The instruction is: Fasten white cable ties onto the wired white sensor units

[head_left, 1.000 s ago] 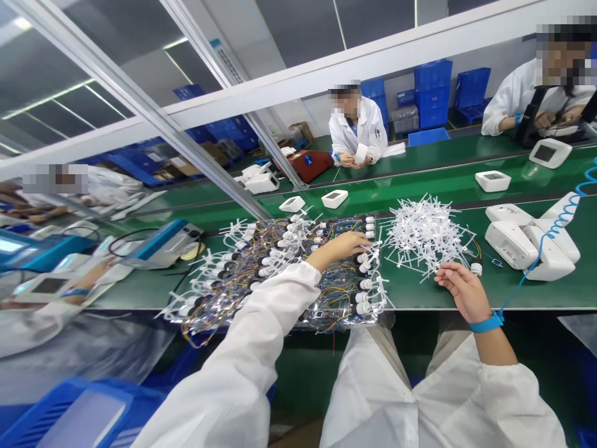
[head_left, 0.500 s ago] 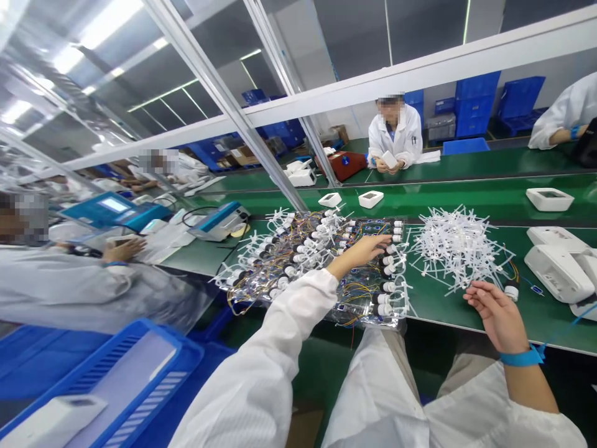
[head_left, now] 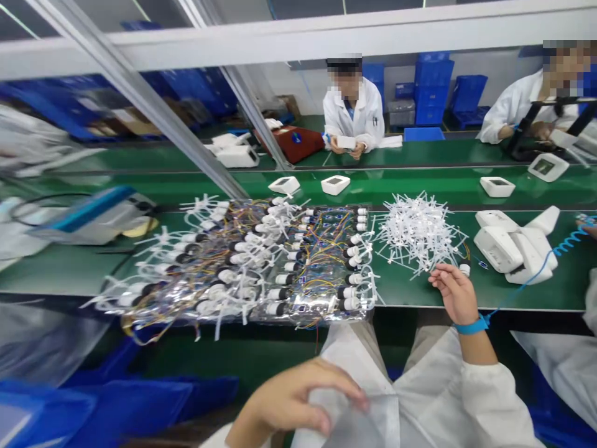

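My left hand (head_left: 293, 398) is low over my lap, fingers curled onto a clear plastic bag (head_left: 364, 423) that lies on my white coat. My right hand (head_left: 454, 292) rests at the table's front edge, fingers loosely apart, touching the near side of a heap of white plastic tie pieces (head_left: 417, 230). A small white and black cylinder part (head_left: 464, 269) lies just beyond its fingers. To the left a silvery sheet (head_left: 298, 311) carries several rows of small cylinder parts with coloured wires (head_left: 280, 261).
White device housings (head_left: 513, 246) with a blue coiled cord (head_left: 550, 255) stand at the right. More white housings (head_left: 334, 184) sit on the green conveyor (head_left: 420, 183) behind. Co-workers in white coats sit across the line. A blue machine (head_left: 88, 214) is at the left, blue crates below.
My left hand has pulled back from the wired parts on the sheet down to my lap and onto the plastic bag. My right hand stays by the white heap. The view has tilted down.
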`<state>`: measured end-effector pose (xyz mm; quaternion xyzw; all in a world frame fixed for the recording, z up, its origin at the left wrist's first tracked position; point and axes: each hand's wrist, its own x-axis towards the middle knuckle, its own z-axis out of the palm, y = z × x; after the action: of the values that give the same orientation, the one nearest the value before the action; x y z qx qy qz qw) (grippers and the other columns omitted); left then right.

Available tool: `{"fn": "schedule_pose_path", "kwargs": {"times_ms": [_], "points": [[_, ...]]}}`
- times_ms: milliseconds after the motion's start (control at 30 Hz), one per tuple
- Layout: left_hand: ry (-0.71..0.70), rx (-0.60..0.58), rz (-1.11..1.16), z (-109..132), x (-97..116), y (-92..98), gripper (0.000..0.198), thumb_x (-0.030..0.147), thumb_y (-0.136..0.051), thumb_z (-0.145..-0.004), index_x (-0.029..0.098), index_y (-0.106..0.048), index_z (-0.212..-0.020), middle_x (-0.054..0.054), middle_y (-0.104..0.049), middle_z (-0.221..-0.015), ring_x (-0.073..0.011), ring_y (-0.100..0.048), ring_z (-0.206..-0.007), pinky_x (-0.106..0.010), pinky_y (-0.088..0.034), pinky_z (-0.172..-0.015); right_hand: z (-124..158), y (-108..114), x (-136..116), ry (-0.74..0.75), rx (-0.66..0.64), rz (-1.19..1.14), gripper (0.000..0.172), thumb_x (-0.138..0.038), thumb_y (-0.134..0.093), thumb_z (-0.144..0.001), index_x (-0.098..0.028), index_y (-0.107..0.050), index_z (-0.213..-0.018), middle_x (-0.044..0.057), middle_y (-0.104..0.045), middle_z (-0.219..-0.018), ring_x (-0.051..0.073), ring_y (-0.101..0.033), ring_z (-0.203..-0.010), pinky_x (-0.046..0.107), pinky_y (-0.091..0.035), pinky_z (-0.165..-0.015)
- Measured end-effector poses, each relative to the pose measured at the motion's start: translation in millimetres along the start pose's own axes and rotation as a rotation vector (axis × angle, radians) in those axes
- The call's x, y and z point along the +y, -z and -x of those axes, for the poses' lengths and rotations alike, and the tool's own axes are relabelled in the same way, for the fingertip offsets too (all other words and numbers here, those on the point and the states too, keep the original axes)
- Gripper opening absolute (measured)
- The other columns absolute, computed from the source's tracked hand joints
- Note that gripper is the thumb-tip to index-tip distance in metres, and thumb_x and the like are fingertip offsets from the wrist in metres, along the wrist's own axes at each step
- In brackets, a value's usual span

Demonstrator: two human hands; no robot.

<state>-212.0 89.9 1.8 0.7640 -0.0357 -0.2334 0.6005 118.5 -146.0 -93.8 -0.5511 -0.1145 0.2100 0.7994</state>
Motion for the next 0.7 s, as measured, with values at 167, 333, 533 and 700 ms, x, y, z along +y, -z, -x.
{"fn": "schedule_pose_path", "kwargs": {"times_ms": [167, 333, 533, 700], "points": [[0.399, 0.537, -0.281, -39, -122, -46.8, 0.065, 0.057, -0.053, -0.099, 0.036, -0.063, -0.160, -0.005, -0.055, -0.171, -0.0361, -0.049, -0.161, -0.054, -0.036, -0.137, 4, -3, 3, 0.086, 0.040, 0.133, 0.032, -0.052, -0.086, -0.088, -0.027, -0.079, -0.106, 0.006, -0.079, -0.094, 0.024, -0.074, -0.083, 0.040, -0.060, -0.076], [0.665, 0.762, -0.569, -86, -198, -56.2, 0.081, 0.053, -0.053, -0.100, 0.009, -0.045, -0.167, -0.029, -0.047, -0.171, -0.0484, -0.039, -0.164, -0.065, -0.038, -0.131, 8, -17, 1, 0.223, -0.021, 0.543, 0.033, -0.047, -0.072, -0.098, -0.030, -0.081, -0.125, 0.005, -0.072, -0.101, 0.021, -0.066, -0.077, 0.037, -0.055, -0.071], [0.743, 0.723, -0.669, -117, -197, -51.5, 0.068, 0.056, -0.045, -0.106, 0.008, -0.061, -0.152, -0.032, -0.059, -0.158, -0.0511, -0.052, -0.151, -0.064, -0.041, -0.123, 6, -37, -1, 0.342, -0.093, 0.962, 0.032, -0.038, -0.066, -0.099, -0.032, -0.084, -0.125, 0.005, -0.071, -0.097, 0.021, -0.061, -0.069, 0.039, -0.055, -0.076], [0.731, 0.681, -0.628, -119, -196, -45.0, 0.066, 0.059, -0.040, -0.107, 0.011, -0.071, -0.140, -0.030, -0.068, -0.146, -0.0514, -0.058, -0.143, -0.063, -0.041, -0.120, 13, -40, -1, 0.371, -0.084, 0.948, 0.020, -0.039, -0.066, -0.103, -0.029, -0.083, -0.100, 0.006, -0.076, -0.094, 0.023, -0.066, -0.075, 0.040, -0.055, -0.076]]}}
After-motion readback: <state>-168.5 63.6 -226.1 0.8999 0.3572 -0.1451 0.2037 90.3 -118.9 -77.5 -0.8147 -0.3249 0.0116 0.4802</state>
